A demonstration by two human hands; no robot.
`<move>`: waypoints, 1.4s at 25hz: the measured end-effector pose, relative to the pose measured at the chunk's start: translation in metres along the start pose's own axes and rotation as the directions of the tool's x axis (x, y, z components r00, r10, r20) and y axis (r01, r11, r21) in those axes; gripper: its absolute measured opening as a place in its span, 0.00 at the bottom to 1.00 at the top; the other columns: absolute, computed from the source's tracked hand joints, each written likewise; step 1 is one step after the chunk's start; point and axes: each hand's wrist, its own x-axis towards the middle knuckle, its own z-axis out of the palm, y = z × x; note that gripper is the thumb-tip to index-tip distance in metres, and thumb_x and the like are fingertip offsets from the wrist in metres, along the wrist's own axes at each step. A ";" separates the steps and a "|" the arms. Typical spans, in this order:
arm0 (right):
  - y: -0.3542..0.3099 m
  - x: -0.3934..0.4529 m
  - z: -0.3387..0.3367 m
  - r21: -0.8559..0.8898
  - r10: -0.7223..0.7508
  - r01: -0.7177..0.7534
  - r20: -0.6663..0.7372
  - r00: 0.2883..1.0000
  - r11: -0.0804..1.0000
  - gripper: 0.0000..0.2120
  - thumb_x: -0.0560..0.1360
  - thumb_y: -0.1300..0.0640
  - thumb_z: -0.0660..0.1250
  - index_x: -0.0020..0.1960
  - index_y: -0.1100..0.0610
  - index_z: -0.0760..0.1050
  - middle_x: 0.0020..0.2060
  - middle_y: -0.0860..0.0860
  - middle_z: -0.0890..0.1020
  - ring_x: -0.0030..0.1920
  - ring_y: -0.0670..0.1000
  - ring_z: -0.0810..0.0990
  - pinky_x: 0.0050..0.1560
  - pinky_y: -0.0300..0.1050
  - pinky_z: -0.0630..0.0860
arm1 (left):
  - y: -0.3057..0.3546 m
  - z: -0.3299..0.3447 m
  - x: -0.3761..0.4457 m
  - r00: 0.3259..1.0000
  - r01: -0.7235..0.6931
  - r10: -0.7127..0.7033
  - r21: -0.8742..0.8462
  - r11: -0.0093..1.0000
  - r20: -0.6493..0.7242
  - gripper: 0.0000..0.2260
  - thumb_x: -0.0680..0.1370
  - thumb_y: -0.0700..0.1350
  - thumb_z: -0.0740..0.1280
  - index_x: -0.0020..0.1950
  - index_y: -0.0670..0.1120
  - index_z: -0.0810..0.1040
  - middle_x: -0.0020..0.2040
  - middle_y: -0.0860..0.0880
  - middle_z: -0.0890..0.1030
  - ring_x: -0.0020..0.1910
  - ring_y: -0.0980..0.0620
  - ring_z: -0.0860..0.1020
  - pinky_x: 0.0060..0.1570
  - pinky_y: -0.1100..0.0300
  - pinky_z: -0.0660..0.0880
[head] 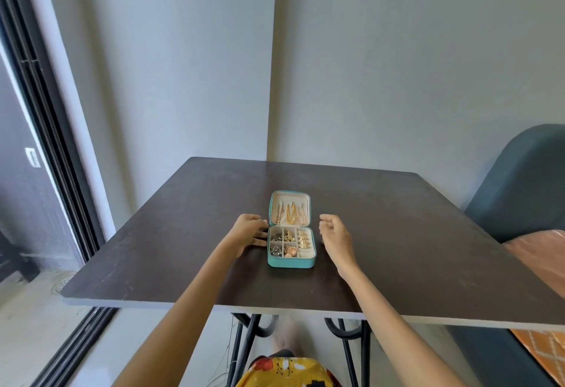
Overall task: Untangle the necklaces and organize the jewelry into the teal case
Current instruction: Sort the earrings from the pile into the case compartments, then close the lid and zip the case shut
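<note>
Teal case (291,259) lay open mid-table (153,249), lid flat behind tray. Gold necklaces (290,213) hung straight in lid; small pieces filled tray compartments. Left hand (249,230) rested at case's left edge, fingers straight, touching wall. Right hand (334,233) hovered just right of case, fingers loosely curled, holding nothing. Judged: case light, rigid, prone to slide; chains fine, snag-prone. Hold case by side walls.

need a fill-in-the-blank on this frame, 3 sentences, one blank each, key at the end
1. The teal case lies ____ on the dark table, lid folded back.
2. The gold necklaces hang inside the ____ half of the case.
3. The left hand touches the case's ____ side, while the right hand hovers beside it, holding nothing.

Missing words: open; lid; left
</note>
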 end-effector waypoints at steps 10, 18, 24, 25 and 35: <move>0.019 0.027 -0.003 0.121 0.006 -0.025 0.153 0.988 0.992 0.17 0.77 0.60 0.64 0.65 0.55 0.72 0.55 0.50 0.80 0.52 0.44 0.78 0.49 0.35 0.74 | -0.010 0.023 0.029 0.991 -0.133 0.131 0.040 0.990 0.034 0.12 0.76 0.34 0.66 0.60 0.39 0.75 0.47 0.46 0.83 0.39 0.54 0.82 0.32 0.63 0.79; 0.027 0.026 -0.016 0.280 -0.080 0.035 0.151 0.985 0.959 0.15 0.74 0.65 0.68 0.57 0.50 0.74 0.53 0.48 0.81 0.54 0.47 0.79 0.55 0.42 0.77 | -0.020 0.021 0.024 0.950 -0.293 0.291 0.008 0.956 0.111 0.12 0.75 0.32 0.67 0.56 0.44 0.77 0.51 0.41 0.82 0.48 0.47 0.82 0.43 0.58 0.81; 0.026 0.020 -0.023 0.287 -0.069 0.024 0.147 0.987 0.958 0.14 0.74 0.67 0.67 0.49 0.48 0.76 0.48 0.49 0.83 0.51 0.49 0.81 0.51 0.47 0.79 | -0.026 0.024 0.018 0.929 -0.360 0.355 0.032 0.932 0.105 0.12 0.75 0.32 0.66 0.56 0.44 0.77 0.47 0.43 0.83 0.46 0.50 0.83 0.45 0.61 0.79; 0.027 0.019 -0.024 0.281 -0.068 0.025 0.146 0.987 0.959 0.14 0.74 0.67 0.66 0.49 0.48 0.76 0.48 0.49 0.83 0.50 0.50 0.81 0.50 0.47 0.79 | -0.026 0.024 0.016 0.928 -0.363 0.359 0.032 0.931 0.099 0.12 0.75 0.32 0.66 0.56 0.44 0.77 0.47 0.43 0.84 0.46 0.50 0.83 0.44 0.62 0.79; 0.027 0.012 -0.027 0.301 -0.062 0.017 0.140 0.988 0.953 0.15 0.75 0.70 0.59 0.48 0.54 0.80 0.46 0.48 0.84 0.49 0.46 0.81 0.47 0.37 0.77 | -0.029 0.019 0.006 0.923 -0.366 0.347 0.104 0.925 0.167 0.14 0.77 0.34 0.63 0.61 0.46 0.76 0.55 0.46 0.82 0.55 0.50 0.80 0.60 0.53 0.75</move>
